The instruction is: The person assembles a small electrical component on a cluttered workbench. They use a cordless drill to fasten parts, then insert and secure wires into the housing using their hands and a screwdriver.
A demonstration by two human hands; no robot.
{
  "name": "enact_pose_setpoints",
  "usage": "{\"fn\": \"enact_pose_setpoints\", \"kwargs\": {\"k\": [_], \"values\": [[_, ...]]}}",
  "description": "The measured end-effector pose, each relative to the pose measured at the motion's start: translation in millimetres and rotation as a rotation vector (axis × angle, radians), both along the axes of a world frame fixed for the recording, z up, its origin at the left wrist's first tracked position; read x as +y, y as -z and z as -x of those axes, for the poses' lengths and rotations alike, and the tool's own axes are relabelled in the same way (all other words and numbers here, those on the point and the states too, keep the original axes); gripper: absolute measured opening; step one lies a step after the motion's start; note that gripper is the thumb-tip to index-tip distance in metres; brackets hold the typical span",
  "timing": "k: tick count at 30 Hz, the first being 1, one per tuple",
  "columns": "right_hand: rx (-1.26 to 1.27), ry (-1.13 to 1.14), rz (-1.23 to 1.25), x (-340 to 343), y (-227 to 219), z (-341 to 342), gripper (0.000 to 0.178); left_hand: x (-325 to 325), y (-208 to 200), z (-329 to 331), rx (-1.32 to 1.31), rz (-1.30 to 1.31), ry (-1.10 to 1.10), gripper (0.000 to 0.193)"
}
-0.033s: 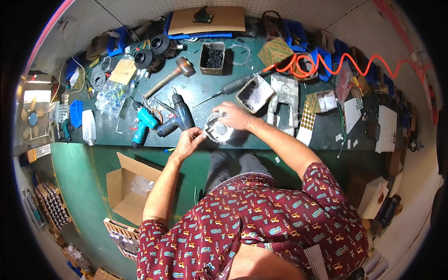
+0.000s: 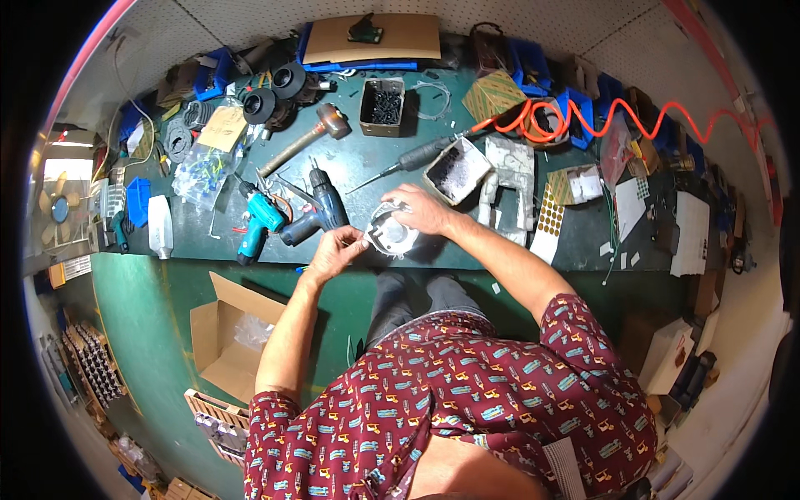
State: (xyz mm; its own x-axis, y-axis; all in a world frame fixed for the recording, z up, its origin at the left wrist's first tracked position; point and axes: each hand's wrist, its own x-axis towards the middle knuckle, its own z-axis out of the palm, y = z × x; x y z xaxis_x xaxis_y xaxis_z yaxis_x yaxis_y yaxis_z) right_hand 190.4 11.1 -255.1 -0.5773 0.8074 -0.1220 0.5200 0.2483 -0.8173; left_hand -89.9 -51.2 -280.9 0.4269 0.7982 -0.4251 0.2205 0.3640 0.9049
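Near the bench's front edge, both hands are on a round silver metal housing (image 2: 390,238) with a recess and openings in its face. My left hand (image 2: 337,252) pinches its left rim between thumb and fingers. Curled over its upper right edge, my right hand (image 2: 419,210) hides part of the rim. Just left of the housing lie a dark blue cordless drill (image 2: 326,200) and a teal one (image 2: 262,218). Beyond my right hand is a long black screwdriver-like power tool (image 2: 417,157). An open box (image 2: 457,172) of small dark pieces sits beside that tool.
A mallet (image 2: 293,150) and a tin of black screws (image 2: 382,128) lie farther back. An orange coiled hose (image 2: 621,107) crosses the right side. Grey-white blocks (image 2: 510,158) and a sheet of brown round stickers (image 2: 549,221) lie right. An open cardboard box (image 2: 229,367) stands on the floor.
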Motion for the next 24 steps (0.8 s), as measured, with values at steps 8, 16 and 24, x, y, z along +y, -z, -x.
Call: {"fn": "enact_pose_setpoints", "kwargs": {"k": [8, 16, 24], "values": [[-0.021, 0.09, 0.031, -10.3, -2.4, 2.5, 0.041, 81.0, 32.7, 66.0, 0.993, -0.383, -0.247, 0.051], [-0.088, 0.19, 0.052, -13.7, 1.7, 7.0, 0.04, 91.3, 55.4, 81.2, 1.073, -0.559, 0.01, 0.017], [-0.093, 0.182, 0.068, -13.0, 2.3, 15.2, 0.042, 60.6, -3.2, 99.4, 0.241, -0.601, -0.767, 0.012]]}}
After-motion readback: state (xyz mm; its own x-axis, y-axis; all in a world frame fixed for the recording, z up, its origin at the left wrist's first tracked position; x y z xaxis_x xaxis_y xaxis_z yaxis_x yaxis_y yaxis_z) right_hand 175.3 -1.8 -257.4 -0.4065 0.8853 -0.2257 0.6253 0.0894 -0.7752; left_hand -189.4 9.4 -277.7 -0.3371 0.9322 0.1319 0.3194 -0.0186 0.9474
